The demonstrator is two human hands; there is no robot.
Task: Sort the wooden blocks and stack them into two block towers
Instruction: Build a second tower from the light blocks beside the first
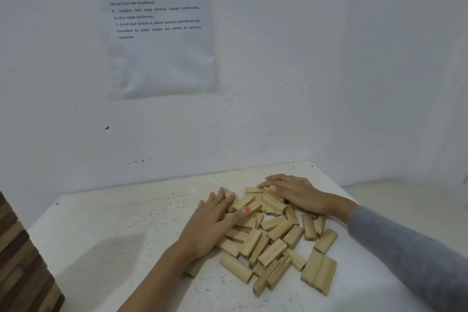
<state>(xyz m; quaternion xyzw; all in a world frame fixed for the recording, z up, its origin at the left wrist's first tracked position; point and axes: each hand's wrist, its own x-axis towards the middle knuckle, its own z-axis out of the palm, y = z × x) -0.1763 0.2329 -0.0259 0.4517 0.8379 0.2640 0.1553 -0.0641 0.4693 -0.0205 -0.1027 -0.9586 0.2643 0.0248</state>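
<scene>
On the white table, wooden blocks lie heaped at 5 o'clock; left hand and right hand rest flat, fingers extended, grasping nothing; gathering step underway, no tower begun; next: sort, lay bases.

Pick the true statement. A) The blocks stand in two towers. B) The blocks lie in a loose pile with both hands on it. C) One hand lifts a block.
B: the blocks lie jumbled on the table, with the left hand and right hand resting flat on the pile.
</scene>
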